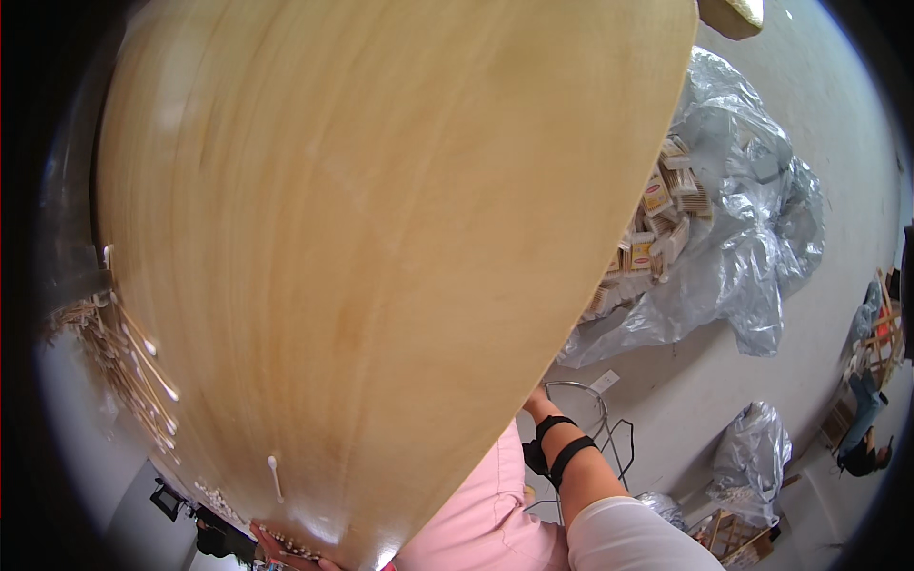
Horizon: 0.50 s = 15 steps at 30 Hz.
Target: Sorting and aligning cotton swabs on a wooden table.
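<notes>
Cotton swabs (122,379) crowd the left edge of your glossy wood-grain table (400,209), above a smooth pale floor (685,390).
One swab (275,478) lies alone nearer you — the flat top runs wide from there to the far side. Your left hand (273,551) is at the near-left edge beside white swab tips (303,551), its grip unclear; your right hand (536,397) sits mostly hidden beyond the right edge, so you cannot tell its hold — and past it, crinkled clear plastic (752,238) surrounds small boxy packs (655,195).
</notes>
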{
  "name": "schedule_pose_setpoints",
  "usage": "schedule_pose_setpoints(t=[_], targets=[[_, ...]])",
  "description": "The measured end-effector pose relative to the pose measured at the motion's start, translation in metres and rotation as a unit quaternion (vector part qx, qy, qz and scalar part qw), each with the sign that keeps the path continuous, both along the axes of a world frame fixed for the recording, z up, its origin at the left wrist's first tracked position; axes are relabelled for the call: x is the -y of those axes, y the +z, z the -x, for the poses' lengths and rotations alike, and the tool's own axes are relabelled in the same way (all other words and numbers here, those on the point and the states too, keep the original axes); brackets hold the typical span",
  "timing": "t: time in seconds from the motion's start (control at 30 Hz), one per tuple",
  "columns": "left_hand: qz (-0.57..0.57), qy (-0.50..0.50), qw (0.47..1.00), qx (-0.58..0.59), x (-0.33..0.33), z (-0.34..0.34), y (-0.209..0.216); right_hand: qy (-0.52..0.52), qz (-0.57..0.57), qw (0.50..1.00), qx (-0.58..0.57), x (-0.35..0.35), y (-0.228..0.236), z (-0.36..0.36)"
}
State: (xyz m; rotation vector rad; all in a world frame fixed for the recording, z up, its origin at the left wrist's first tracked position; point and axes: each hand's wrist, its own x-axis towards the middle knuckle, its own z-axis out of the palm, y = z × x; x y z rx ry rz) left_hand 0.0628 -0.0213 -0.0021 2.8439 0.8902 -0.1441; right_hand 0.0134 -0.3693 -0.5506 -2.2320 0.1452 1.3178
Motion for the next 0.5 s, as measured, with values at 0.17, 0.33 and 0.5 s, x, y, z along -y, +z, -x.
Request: schedule_pose_setpoints(t=[0.17,0.33,0.5], targets=[[-0.072,-0.044,0.996,-0.034,-0.002,0.003,0.024,-0.17,-0.098,0.978,0.066,-0.019,0.059,-0.076],[-0.025,-0.07,0.997,-0.026,-0.002,-0.015,0.0,-0.139,0.096,0.984,0.05,0.065,0.019,-0.069],[-0.038,-0.032,0.998,0.037,-0.016,0.01,-0.001,-0.192,0.171,0.957,-0.134,-0.024,0.053,-0.131]])
